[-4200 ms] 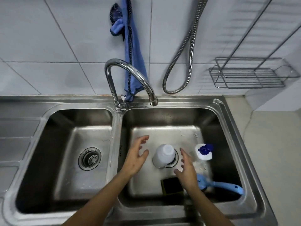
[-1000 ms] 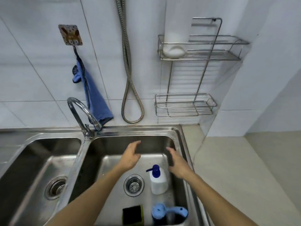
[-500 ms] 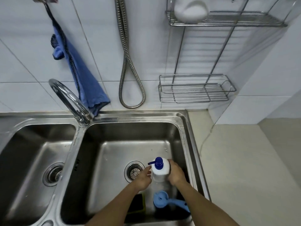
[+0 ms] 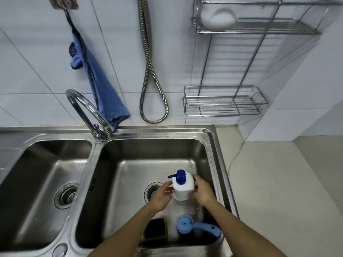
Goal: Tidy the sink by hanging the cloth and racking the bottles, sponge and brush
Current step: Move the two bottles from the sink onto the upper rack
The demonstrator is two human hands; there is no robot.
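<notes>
A white pump bottle (image 4: 182,188) with a blue pump stands in the right sink basin (image 4: 130,179). My left hand (image 4: 161,197) grips its left side and my right hand (image 4: 203,191) grips its right side. Near the basin's front lie a dark sponge (image 4: 156,230) with a green edge and a blue brush (image 4: 194,227). A blue cloth (image 4: 104,91) hangs from a wall hook (image 4: 63,2). A second white bottle (image 4: 219,15) lies on the upper shelf of the wire rack (image 4: 259,28). The lower rack shelf (image 4: 222,102) holds nothing.
A chrome faucet (image 4: 85,110) arches between the two basins. A metal shower hose (image 4: 152,71) loops down the tiled wall. The left basin (image 4: 37,182) has a drain strainer. A beige counter (image 4: 278,191) lies to the right of the sink.
The first white bottle went from the sink to the upper rack shelf. My hands came down from above the basin and closed on the pump bottle, which has shifted little in the last half second.
</notes>
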